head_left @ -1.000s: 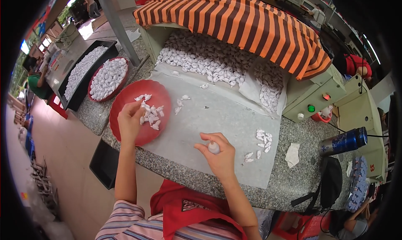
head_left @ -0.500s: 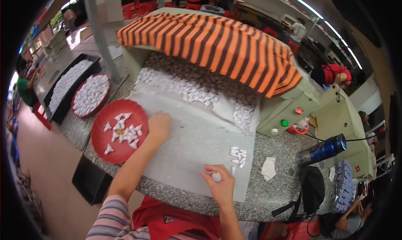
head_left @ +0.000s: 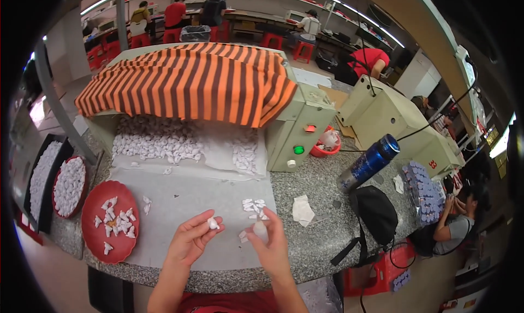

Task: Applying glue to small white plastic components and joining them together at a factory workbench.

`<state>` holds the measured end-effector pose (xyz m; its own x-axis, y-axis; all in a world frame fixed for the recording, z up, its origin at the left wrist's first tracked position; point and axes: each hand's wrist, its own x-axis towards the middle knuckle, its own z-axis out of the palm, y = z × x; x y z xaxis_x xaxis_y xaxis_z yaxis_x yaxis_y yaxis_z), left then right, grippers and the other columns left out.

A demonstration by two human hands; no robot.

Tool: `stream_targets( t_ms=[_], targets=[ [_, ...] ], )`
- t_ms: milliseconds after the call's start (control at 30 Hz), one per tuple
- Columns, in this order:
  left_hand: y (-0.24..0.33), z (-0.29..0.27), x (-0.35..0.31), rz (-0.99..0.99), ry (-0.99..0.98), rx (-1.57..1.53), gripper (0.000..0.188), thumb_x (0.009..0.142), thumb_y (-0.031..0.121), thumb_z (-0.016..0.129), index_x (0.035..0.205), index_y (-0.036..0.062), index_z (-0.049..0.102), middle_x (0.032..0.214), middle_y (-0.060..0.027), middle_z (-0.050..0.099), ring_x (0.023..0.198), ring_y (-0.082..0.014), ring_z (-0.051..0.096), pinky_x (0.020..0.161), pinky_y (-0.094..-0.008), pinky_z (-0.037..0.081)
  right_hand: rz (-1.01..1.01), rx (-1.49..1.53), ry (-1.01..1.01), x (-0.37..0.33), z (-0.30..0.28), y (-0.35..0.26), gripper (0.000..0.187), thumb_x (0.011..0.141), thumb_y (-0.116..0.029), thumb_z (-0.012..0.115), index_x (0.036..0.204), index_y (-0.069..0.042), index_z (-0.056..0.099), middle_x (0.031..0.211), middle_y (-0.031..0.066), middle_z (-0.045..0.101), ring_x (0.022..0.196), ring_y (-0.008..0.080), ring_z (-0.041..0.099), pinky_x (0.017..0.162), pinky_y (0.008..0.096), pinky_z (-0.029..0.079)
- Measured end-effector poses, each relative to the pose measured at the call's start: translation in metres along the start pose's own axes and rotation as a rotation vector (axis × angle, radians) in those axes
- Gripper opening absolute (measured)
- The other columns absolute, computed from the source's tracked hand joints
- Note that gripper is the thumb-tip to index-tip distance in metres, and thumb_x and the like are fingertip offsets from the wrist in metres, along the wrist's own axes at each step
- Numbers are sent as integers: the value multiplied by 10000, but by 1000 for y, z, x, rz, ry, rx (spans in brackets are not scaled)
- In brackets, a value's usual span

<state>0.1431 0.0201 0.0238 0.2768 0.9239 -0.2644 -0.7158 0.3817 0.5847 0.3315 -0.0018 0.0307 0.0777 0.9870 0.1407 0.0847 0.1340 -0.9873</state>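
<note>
My left hand point(head_left: 192, 237) pinches a small white moulded piece point(head_left: 213, 223) between thumb and fingertips, above a pale sheet point(head_left: 155, 234). To its right, my right hand point(head_left: 273, 246) is closed round a small whitish squeeze bottle point(head_left: 261, 231), its tip pointing up. Just beyond the bottle, several slim white pieces point(head_left: 252, 205) lie in short rows on the sheet, partly hidden by my right hand. On the left sits a red scalloped dish point(head_left: 94, 237) with several knobbly white pieces scattered in it. Another loose white piece point(head_left: 147, 205) rests between dish and left hand.
Behind the sheet stands a pale green machine point(head_left: 284, 144) under an orange-and-brown striped cloth point(head_left: 191, 84), with many white pieces point(head_left: 158, 141) in its opening. A blue bottle point(head_left: 371, 161) and black bag point(head_left: 376, 215) lie right. Filled containers point(head_left: 70, 187) stand far left. Co-workers point(head_left: 458, 225) sit around.
The view has swung right. My left hand has come from beside the red dish to over the sheet, now holding a white piece. My right hand still grips the bottle, close to the left.
</note>
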Motion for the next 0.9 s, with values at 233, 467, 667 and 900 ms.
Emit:
stream_targets(
  t_ms=[233,467,667,900],
  targets=[
    [-12,15,8,78,-10,-124,328,837,21,538,1154,-43,487,1012,-151,602,962,-283,590,811,-300,512,66,311,194,-1,12,-39,353,764,36,567,1094,13,443,918,148,582,664,167,586,586,234,477],
    [-12,19,-6,276,77,172,277,818,-2,559,1091,-40,534,1001,-136,600,924,-249,610,767,-265,510,-270,-19,243,-17,14,-44,321,695,-36,573,1005,35,538,901,116,563,698,146,559,638,234,457],
    [-9,24,-14,477,1,344,239,783,-93,555,1019,-59,557,1023,-146,587,937,-224,598,811,-288,482,-463,-249,161,-30,13,-49,309,639,-80,596,927,34,583,825,112,596,656,161,575,614,251,462],
    [-9,25,-17,512,25,355,288,770,-71,566,1054,-45,527,972,-154,598,931,-287,606,807,-350,495,-572,-342,126,-28,18,-53,271,615,-86,608,865,19,604,710,117,620,543,204,593,516,266,463]
  ],
)
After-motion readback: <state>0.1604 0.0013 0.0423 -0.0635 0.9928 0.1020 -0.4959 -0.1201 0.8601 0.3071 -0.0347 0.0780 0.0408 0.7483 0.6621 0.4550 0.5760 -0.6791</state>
